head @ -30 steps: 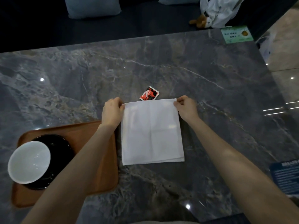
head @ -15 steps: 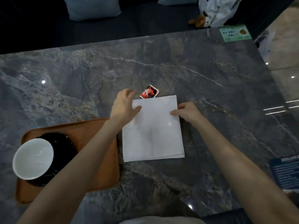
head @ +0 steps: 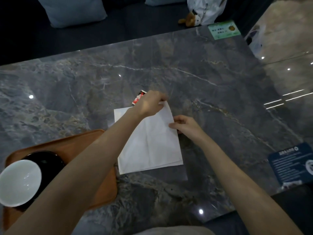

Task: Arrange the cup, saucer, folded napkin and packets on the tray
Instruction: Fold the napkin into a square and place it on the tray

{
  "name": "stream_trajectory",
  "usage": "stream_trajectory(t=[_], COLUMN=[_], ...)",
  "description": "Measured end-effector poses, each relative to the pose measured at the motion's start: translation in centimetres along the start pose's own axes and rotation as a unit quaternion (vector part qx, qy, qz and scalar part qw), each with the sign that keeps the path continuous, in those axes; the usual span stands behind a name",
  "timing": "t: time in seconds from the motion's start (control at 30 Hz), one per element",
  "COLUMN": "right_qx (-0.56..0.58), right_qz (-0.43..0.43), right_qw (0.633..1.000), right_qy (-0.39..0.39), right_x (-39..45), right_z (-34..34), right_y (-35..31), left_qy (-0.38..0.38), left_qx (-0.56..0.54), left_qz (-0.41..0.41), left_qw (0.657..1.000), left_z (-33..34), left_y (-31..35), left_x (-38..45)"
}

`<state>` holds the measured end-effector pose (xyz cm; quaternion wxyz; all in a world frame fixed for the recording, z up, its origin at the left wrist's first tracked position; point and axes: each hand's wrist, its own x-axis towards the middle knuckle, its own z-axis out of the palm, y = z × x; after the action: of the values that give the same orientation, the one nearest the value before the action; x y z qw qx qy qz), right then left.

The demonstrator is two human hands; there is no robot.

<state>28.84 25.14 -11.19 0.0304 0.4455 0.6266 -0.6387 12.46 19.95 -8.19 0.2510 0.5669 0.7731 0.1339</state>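
A white napkin lies folded on the dark marble table. My left hand reaches across its top and pinches the far right corner. My right hand grips the napkin's right edge. A red packet lies just beyond the napkin, partly hidden by my left hand. At the lower left, a white cup sits on a black saucer on the brown wooden tray.
A green card lies at the table's far right corner and a dark blue card at the near right edge. Cushions and a small plush toy rest on the seat behind the table.
My left hand has crossed from the napkin's top left to its top right corner. My right hand has slid down the right edge. The view has shifted slightly.
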Motion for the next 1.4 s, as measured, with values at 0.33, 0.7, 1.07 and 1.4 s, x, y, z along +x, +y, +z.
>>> stream_trajectory(t=[0.33, 0.7, 1.07, 1.4], right_qx=[-0.151, -0.049, -0.028, -0.158], right_qz=[0.001, -0.193, -0.279, -0.209], right_qw=[0.988, 0.977, 0.959, 0.964], right_qy=[-0.032, 0.073, 0.043, 0.046], right_x=[-3.4, -7.1, -11.5, -3.6], right_z=[0.0, -2.4, -4.1, -1.8], right_y=[2.4, -3.9, -8.1, -4.1], left_qy=[0.097, 0.260, 0.245, 0.178], left_qx=[-0.068, -0.182, -0.374, -0.226], left_qz=[0.002, -0.083, -0.062, -0.202], left_qw=[0.993, 0.945, 0.892, 0.936], left_z=[-2.5, -7.6, -8.1, -1.2], left_y=[-1.1, -0.4, 1.0, -5.1], left_x=[-3.1, -11.6, -20.1, -16.0])
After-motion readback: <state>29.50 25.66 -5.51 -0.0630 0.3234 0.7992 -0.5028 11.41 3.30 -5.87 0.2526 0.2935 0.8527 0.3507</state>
